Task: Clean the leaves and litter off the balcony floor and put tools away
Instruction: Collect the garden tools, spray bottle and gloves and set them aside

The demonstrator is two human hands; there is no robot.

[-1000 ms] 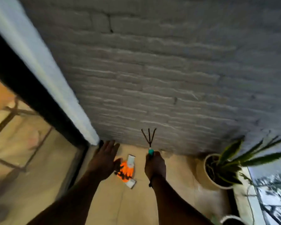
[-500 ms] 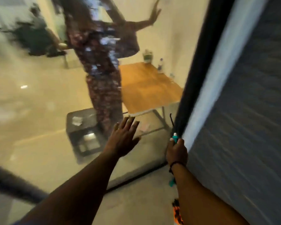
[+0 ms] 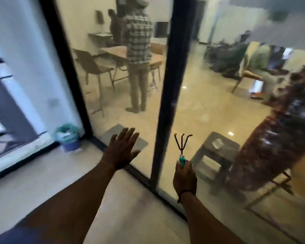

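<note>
Right hand grips the rake, prongs up beside the glass; left hand hovers, fingers spread. Risk: swinging prongs may scratch the pane.

Ahead of both hands stands a glass wall, blocking any reach into the room behind it; a dark vertical frame post rises between the left hand and the right hand, and a floor track runs along its foot. The balcony floor to the left lies open up to a small bin in the corner by a second dark post. The hand rake points its tines up close to the glass.
</note>
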